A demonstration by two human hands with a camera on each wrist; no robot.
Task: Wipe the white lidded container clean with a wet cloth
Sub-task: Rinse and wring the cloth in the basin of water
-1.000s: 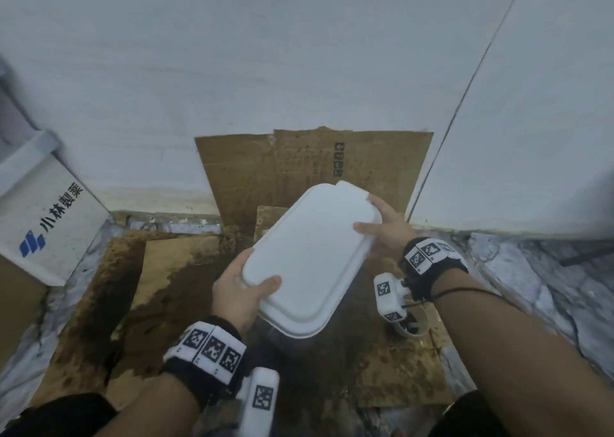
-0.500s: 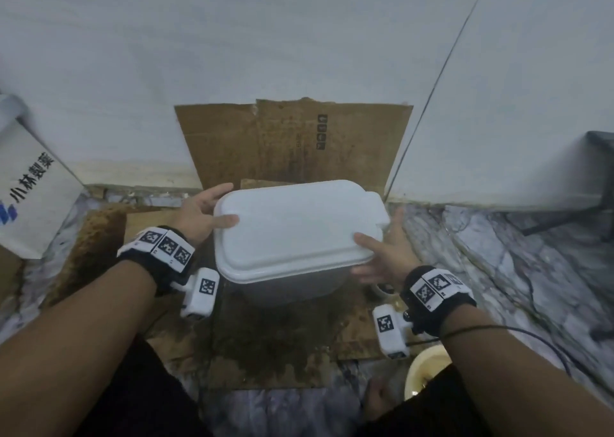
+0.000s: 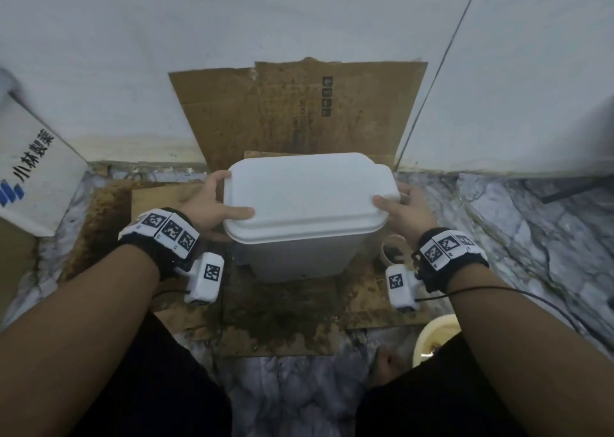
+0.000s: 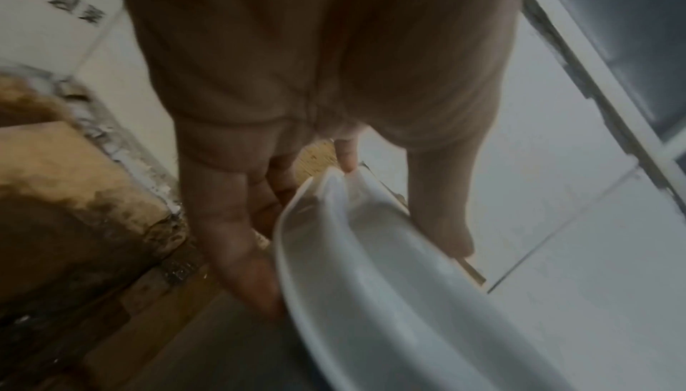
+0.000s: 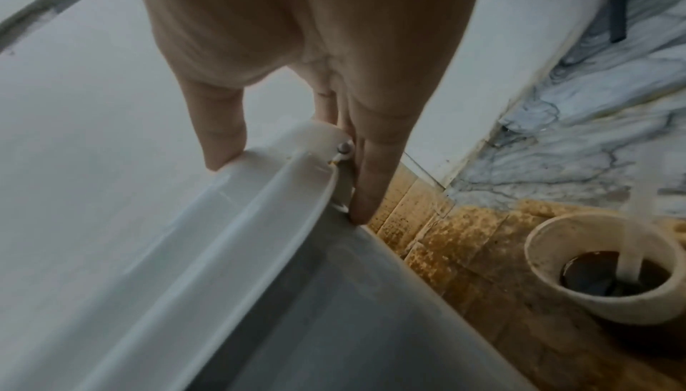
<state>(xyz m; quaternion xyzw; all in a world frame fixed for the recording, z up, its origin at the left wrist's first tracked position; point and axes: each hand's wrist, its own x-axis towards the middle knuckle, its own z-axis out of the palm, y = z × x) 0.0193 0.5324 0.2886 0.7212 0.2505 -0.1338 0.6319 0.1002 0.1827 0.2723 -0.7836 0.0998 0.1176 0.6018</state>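
The white rectangular plastic lidded container (image 3: 309,214) stood on stained brown cardboard (image 3: 279,317) on the floor near the wall, gripped at its lid ends by the left hand (image 3: 212,204) and right hand (image 3: 403,210). Judged a positioning step; wiping needs a cloth, none visible. Only the right wrist view showed the beige cup of dark liquid (image 5: 601,268) clearly.

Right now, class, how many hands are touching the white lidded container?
2. The left hand grips the white lidded container at its left end; the right hand grips its right end.
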